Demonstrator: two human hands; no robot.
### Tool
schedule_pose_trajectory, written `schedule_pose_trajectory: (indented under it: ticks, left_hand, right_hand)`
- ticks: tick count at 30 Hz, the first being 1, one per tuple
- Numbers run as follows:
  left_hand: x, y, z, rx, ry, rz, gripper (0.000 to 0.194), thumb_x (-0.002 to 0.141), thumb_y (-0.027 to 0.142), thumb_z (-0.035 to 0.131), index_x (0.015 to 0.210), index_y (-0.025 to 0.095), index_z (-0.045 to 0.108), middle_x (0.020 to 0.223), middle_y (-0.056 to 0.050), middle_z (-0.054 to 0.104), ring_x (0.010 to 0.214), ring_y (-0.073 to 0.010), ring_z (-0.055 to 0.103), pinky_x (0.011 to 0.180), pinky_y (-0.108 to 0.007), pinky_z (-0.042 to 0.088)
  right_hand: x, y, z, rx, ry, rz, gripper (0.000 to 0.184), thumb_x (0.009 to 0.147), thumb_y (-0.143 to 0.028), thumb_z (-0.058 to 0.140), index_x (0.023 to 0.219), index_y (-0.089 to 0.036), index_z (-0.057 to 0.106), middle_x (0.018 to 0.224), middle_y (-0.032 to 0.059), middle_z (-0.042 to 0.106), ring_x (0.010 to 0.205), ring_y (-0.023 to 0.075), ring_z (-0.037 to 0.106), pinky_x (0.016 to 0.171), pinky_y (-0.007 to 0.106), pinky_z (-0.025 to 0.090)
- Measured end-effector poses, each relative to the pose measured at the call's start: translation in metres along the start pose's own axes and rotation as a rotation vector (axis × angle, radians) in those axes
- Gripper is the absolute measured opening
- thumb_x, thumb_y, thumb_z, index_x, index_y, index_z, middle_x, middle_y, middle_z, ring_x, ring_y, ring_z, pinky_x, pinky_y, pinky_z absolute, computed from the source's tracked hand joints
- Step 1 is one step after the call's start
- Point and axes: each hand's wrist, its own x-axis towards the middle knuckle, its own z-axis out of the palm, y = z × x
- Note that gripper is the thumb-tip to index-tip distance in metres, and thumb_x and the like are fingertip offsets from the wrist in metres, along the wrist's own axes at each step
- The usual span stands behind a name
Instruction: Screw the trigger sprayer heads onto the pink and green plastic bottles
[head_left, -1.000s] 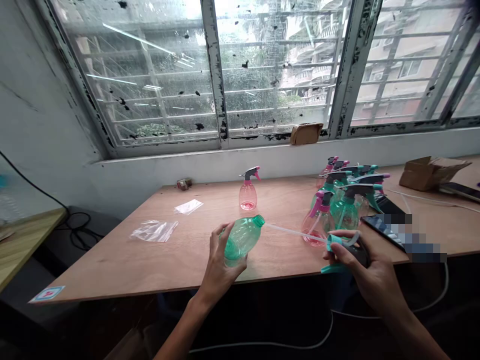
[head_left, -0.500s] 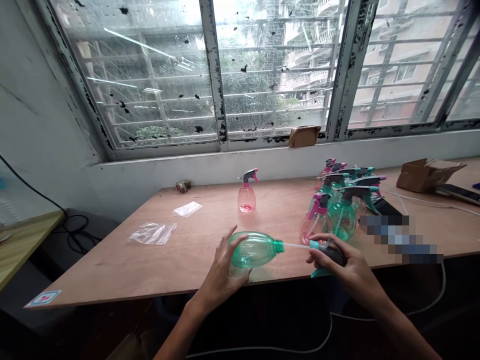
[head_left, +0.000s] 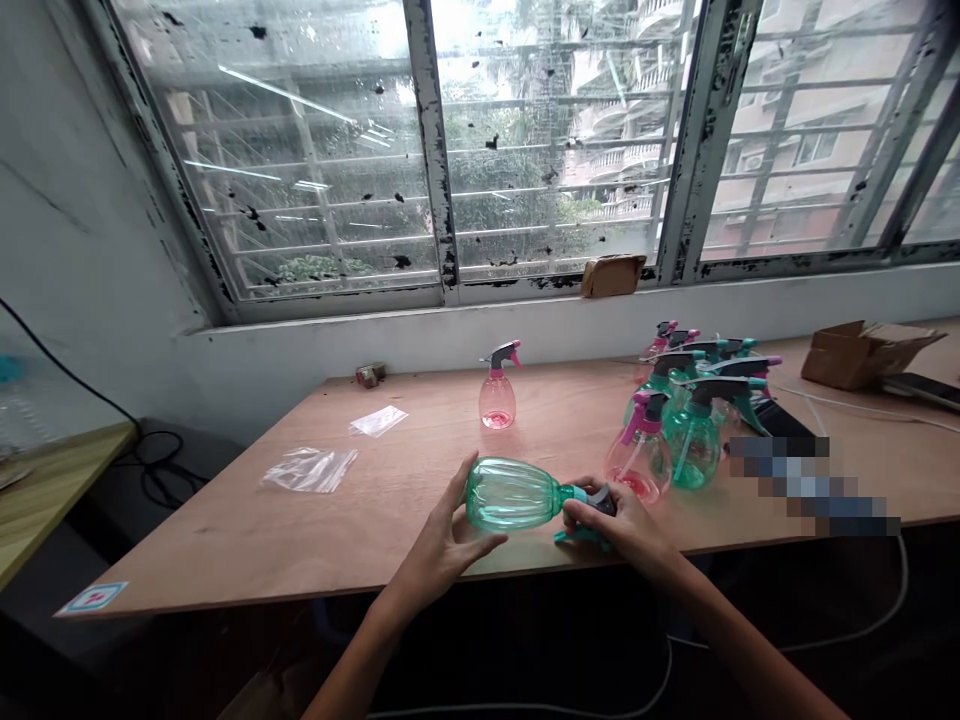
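A clear green bottle (head_left: pixel 513 494) lies sideways above the front of the table, its neck to the right. My left hand (head_left: pixel 447 530) is closed around its base end, thumb below and fingers behind. My right hand (head_left: pixel 626 525) grips a dark grey spray head (head_left: pixel 602 499) with a teal collar and a teal trigger (head_left: pixel 581 538). The collar meets the bottle's mouth; whether the threads are engaged I cannot tell. Just behind my right hand stands a pink spray bottle (head_left: pixel 640 462), with a green spray bottle (head_left: pixel 691 447) beside it.
Several more spray bottles crowd the right side. A lone pink spray bottle (head_left: pixel 497 400) stands mid-table at the back. Plastic bags (head_left: pixel 311 470) lie on the left. At the right are an open cardboard box (head_left: pixel 844 358) and a white cable (head_left: pixel 862 400). The table's front edge (head_left: pixel 300 597) runs below my hands.
My right hand has moved left, bringing the spray head up against the bottle's neck. The white tube that showed between them is now inside the bottle or hidden.
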Motion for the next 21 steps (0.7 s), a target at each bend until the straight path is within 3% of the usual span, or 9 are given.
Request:
schedule_pose_trajectory:
  ticks: [4, 8, 10, 15, 19, 21]
  left_hand:
    - [0.0008, 0.0030, 0.0011, -0.192, -0.067, -0.078, 0.102, 0.081, 0.029, 0.076, 0.155, 0.038, 0.007, 0.157, -0.008, 0.034, 0.137, -0.0298, 0.046, 0.115, -0.049, 0.035]
    - [0.0017, 0.0047, 0.0009, -0.247, -0.034, -0.146, 0.085, 0.083, 0.035, 0.074, 0.151, 0.028, 0.025, 0.152, -0.013, 0.039, 0.134, -0.0308, 0.047, 0.113, -0.048, 0.038]
    - [0.0016, 0.0043, 0.0003, -0.243, -0.048, -0.125, 0.083, 0.080, 0.031, 0.077, 0.148, 0.028, 0.031, 0.148, -0.012, 0.043, 0.134, -0.0303, 0.048, 0.113, -0.047, 0.039]
    - [-0.0003, 0.0018, 0.0012, -0.194, -0.076, -0.064, 0.091, 0.080, 0.024, 0.076, 0.150, 0.041, 0.021, 0.153, -0.008, 0.037, 0.136, -0.0282, 0.046, 0.112, -0.048, 0.040]
    - [-0.0007, 0.0048, 0.0033, -0.129, -0.013, -0.102, 0.107, 0.072, 0.027, 0.082, 0.153, 0.037, 0.013, 0.153, -0.012, 0.036, 0.132, -0.0318, 0.050, 0.108, -0.050, 0.044]
    - [-0.0005, 0.0066, 0.0039, -0.114, 0.025, -0.134, 0.099, 0.077, 0.034, 0.078, 0.154, 0.032, 0.016, 0.150, -0.013, 0.039, 0.131, -0.0328, 0.050, 0.106, -0.050, 0.046]
  right_hand:
    - [-0.0016, 0.0023, -0.0034, -0.022, -0.019, -0.046, 0.033, 0.087, -0.047, 0.069, 0.097, -0.016, 0.063, 0.070, 0.0000, 0.068, 0.066, 0.0170, 0.065, 0.067, 0.031, 0.056]
    - [-0.0015, 0.0034, -0.0059, 0.028, -0.019, -0.014, 0.036, 0.085, -0.045, 0.071, 0.103, -0.016, 0.060, 0.068, -0.0014, 0.066, 0.064, 0.0161, 0.064, 0.065, 0.031, 0.057]
    - [-0.0014, 0.0045, -0.0067, 0.078, -0.017, 0.028, 0.037, 0.083, -0.045, 0.074, 0.101, -0.017, 0.059, 0.068, -0.0019, 0.064, 0.063, 0.0162, 0.063, 0.062, 0.033, 0.059]
    - [-0.0007, 0.0047, -0.0062, 0.084, -0.001, 0.026, 0.034, 0.083, -0.047, 0.073, 0.091, -0.016, 0.060, 0.068, -0.0001, 0.066, 0.063, 0.0166, 0.064, 0.060, 0.032, 0.059]
    - [-0.0003, 0.0023, -0.0037, 0.070, -0.011, -0.011, 0.035, 0.086, -0.049, 0.069, 0.087, -0.016, 0.059, 0.070, 0.0032, 0.070, 0.066, 0.0188, 0.067, 0.062, 0.031, 0.056]
    - [-0.0003, 0.0019, -0.0028, 0.076, -0.020, -0.006, 0.035, 0.085, -0.049, 0.070, 0.090, -0.016, 0.059, 0.071, 0.0039, 0.072, 0.068, 0.0196, 0.069, 0.065, 0.031, 0.056]
